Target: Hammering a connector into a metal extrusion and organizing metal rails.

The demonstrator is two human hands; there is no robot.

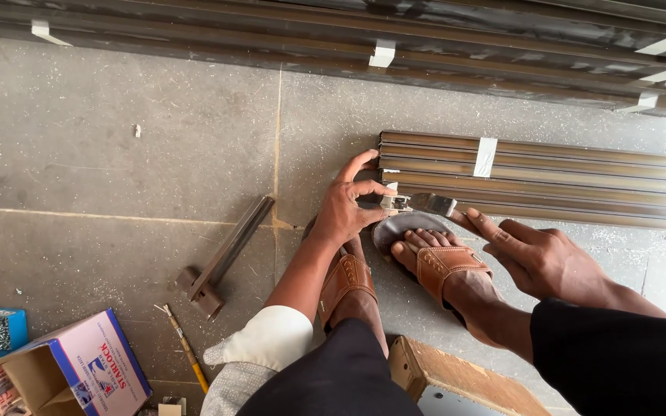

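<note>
Head view shows your left hand [346,206] with fingers spread and curled, thumb and fingertips pinching a small silver metal fitting [395,202] at the near end of the taped bundle of long brown aluminium channels [549,181] lying on the grey stone floor [117,154]. Your right hand [537,254] points its fingers, held close together, at a flat silver metal piece [433,203] just beside that fitting, touching it. Both your feet in brown leather sandals [445,262] rest just below the bundle's end, and a short brown channel offcut [225,254] lies well apart to the left.

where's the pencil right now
In the head view the yellow pencil lies on the stone floor at lower left, between the open cardboard box and the person's left knee, below the short metal bar.
</note>
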